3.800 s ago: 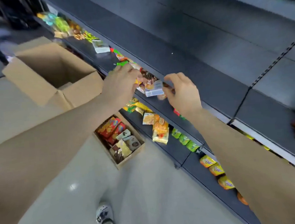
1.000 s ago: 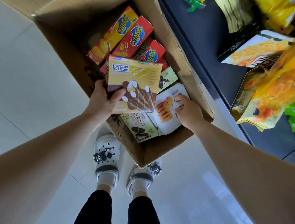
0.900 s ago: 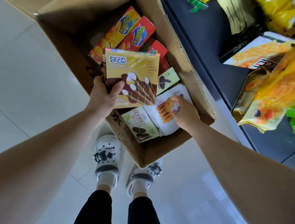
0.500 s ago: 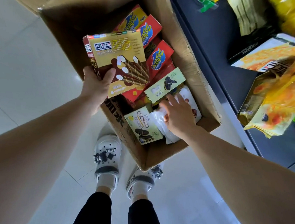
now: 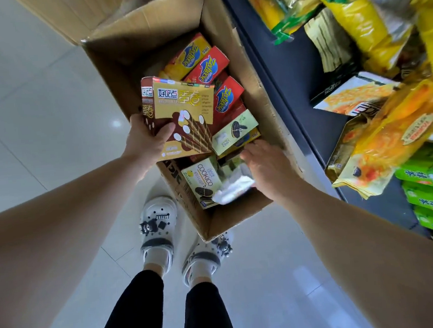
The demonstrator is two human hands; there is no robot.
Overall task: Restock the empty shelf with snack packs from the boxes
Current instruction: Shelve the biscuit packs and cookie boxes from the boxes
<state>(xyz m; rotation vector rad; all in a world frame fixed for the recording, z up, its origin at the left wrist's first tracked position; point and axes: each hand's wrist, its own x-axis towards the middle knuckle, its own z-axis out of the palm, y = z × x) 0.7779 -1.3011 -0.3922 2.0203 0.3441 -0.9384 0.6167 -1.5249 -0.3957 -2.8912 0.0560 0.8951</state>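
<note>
The left hand [image 5: 146, 141] grips a yellow-brown wafer box [image 5: 182, 114] by its lower left corner, thumb across the front and fingers behind, holding it lifted over the open carton [image 5: 264, 99] on the floor. The right hand [image 5: 268, 167] is down inside the carton at its near right corner, palm down over a white pack [image 5: 234, 187]; its fingertips are hidden under the hand, so I cannot tell whether they have closed on the pack or only rest on it. More stock lies in the carton: red boxes [image 5: 226, 97] at the back, a pale green cookie box [image 5: 235, 132] in the middle and a Cookico box [image 5: 202, 180] standing against the near wall, touching the white pack. The step in hand looks like picking a second item before turning to the shelf [image 5: 294, 78] just to the right. To do it well, the right hand should get its fingers under the soft pack's edge and pinch it, since the wrapper will likely slip and crumple. Lifting straight up would avoid dragging the Cookico box over. The corner grip on the wafer box is thin; a firmer hold nearer the middle would keep it from swinging. The nearest shelf level is already crowded with bags [image 5: 390, 133], so the bare space has to be found elsewhere.
</note>
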